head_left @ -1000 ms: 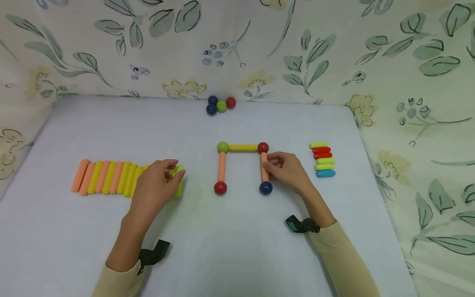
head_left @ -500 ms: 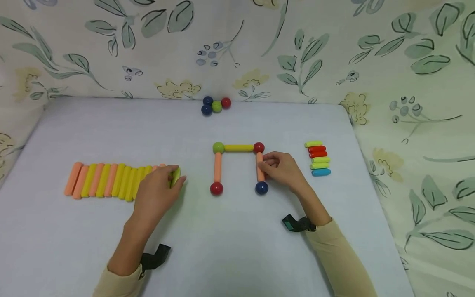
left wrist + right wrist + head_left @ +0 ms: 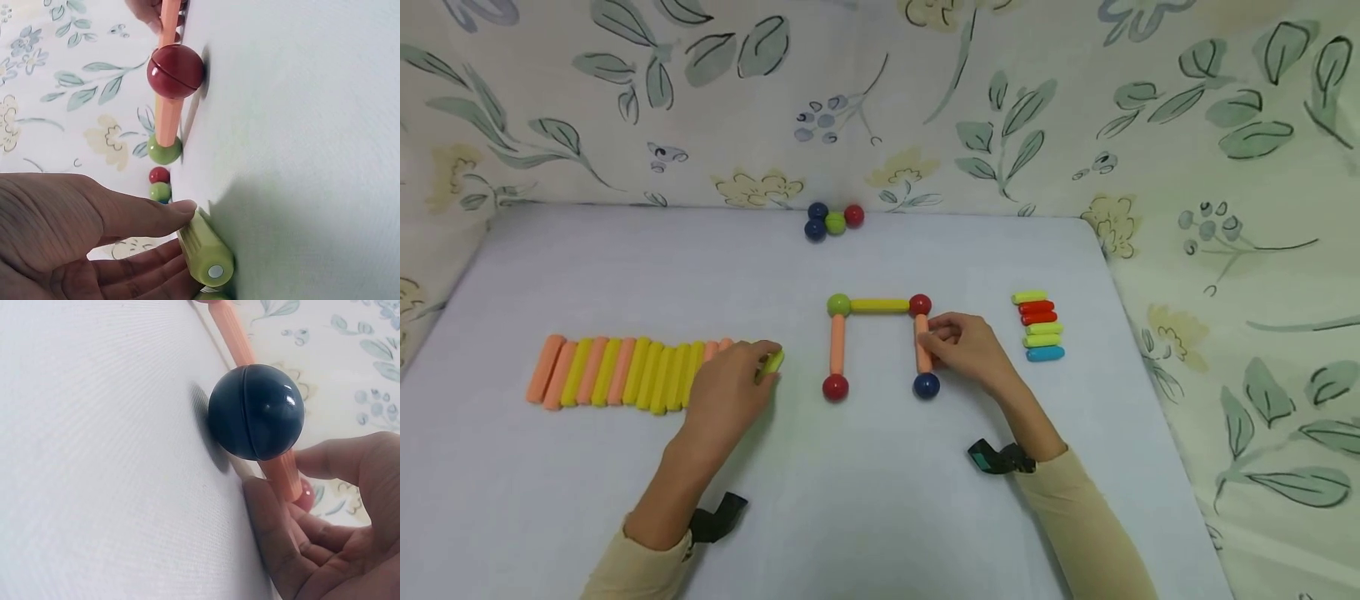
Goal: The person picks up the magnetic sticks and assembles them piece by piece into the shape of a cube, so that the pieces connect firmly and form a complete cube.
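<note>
My left hand [image 3: 730,400] pinches a yellow-green magnetic rod [image 3: 206,253] between thumb and fingers, at the right end of the row of rods. A pale metal disc shows in the rod's end in the left wrist view. My right hand [image 3: 970,350] grips the right orange rod [image 3: 922,343] of a three-sided frame. That rod joins a red ball [image 3: 920,305] at the top to a dark blue ball [image 3: 256,412] at the bottom. A yellow rod [image 3: 880,306] links the red ball to a green ball [image 3: 838,305]. The left orange rod [image 3: 837,344] ends in another red ball [image 3: 835,387].
A row of orange and yellow rods [image 3: 625,371] lies on the white table [image 3: 865,500] at left, partly hidden by my left hand. Several short red, yellow-green and blue rods [image 3: 1040,327] lie at right. Loose balls [image 3: 835,222] cluster at the back edge.
My left hand has closed its thumb and fingers on the yellow-green rod and drawn it slightly right, off the row's end. My right hand keeps its grip on the orange rod.
</note>
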